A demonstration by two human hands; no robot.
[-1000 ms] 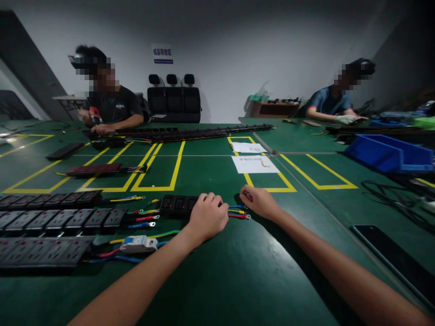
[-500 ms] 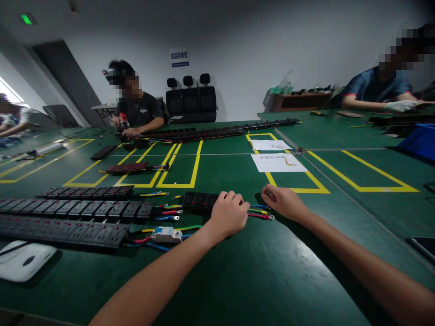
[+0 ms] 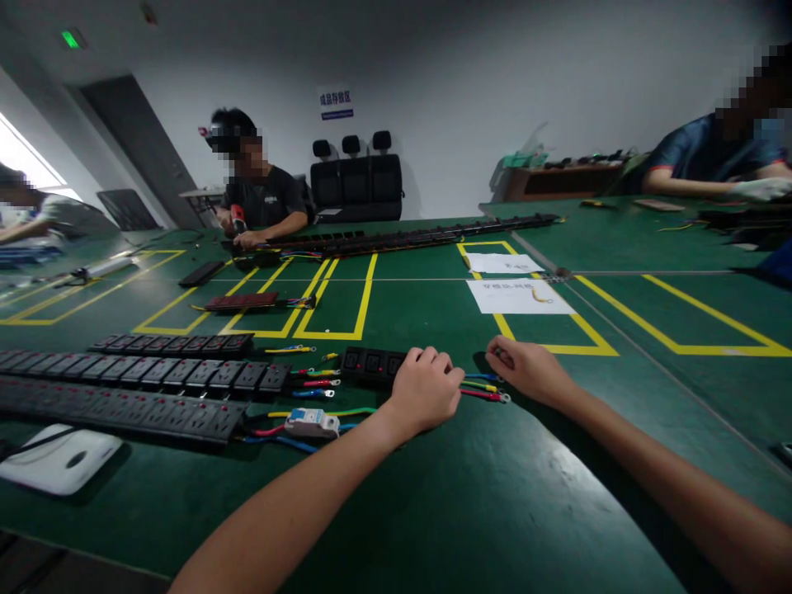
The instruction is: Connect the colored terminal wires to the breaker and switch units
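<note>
My left hand is wrapped over the right end of a short black socket strip lying on the green table. Blue, yellow-green and red wires with ring terminals come out of the strip beyond my fingers. Just right of these wires my right hand rests on the table, its fingers curled; whatever they may hold is hidden. Long black socket strips lie side by side at the left, with wires at their right ends. A white-and-blue breaker sits on wires below the short strip.
A white device lies at the near left. Paper sheets and yellow tape rectangles are on the table. Across it a person holds a red tool; another person works at the far right. A long black strip lies at the back.
The whole view has shifted slightly, so the table and things appear further right. Both hands keep their places and poses on the table and the short strip. The person across has moved the red tool slightly.
</note>
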